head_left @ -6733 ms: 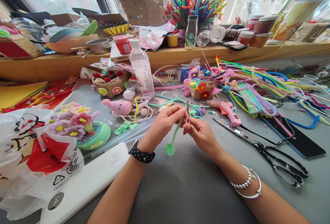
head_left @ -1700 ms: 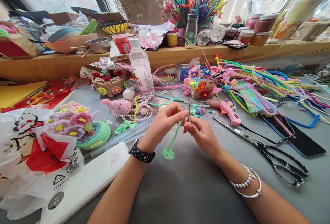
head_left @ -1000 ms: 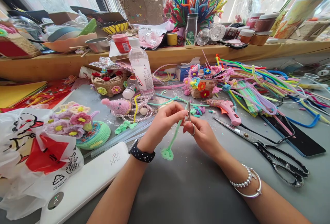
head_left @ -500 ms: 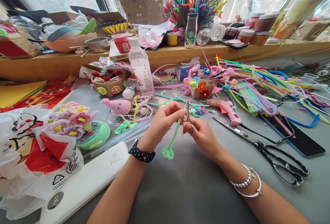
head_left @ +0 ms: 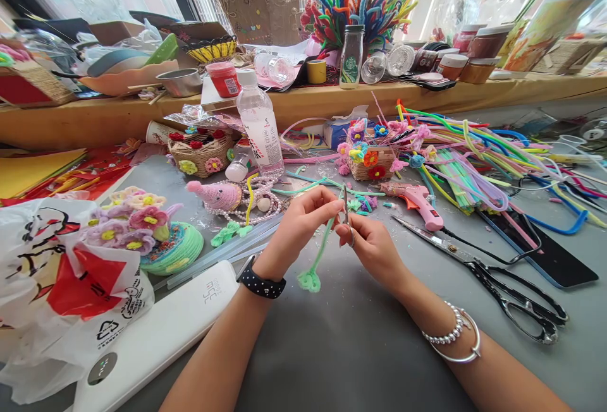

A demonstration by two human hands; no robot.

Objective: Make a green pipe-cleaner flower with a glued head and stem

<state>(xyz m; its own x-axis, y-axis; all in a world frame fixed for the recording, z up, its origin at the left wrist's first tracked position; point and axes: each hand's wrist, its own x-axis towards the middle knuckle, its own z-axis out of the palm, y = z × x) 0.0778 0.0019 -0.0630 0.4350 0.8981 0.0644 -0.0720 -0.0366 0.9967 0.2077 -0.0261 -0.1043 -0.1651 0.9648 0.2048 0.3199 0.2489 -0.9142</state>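
Observation:
My left hand (head_left: 310, 216) pinches a mint-green pipe cleaner (head_left: 321, 249) near its upper end. The stem hangs down to a looped, flower-like shape (head_left: 309, 280) at its bottom. My right hand (head_left: 367, 235) is closed on a small pair of scissors (head_left: 346, 200), its blades pointing up beside the pipe cleaner's top. The two hands almost meet over the grey table, and fingers partly hide where blades and pipe cleaner come together. Green and purple pipe cleaner scraps (head_left: 365, 203) lie just behind the hands.
Large black-handled scissors (head_left: 474, 266) and a pink glue gun (head_left: 417, 202) lie to the right, near a dark phone (head_left: 545, 251). On the left are a white power bank (head_left: 161, 330), a plastic bag (head_left: 109, 273) and a flower ornament (head_left: 175, 248). A bottle (head_left: 260, 124) stands behind.
My right hand and its fingers have shifted very slightly around the small scissors. The left hand still pinches the pipe cleaner, whose hanging end has barely moved.

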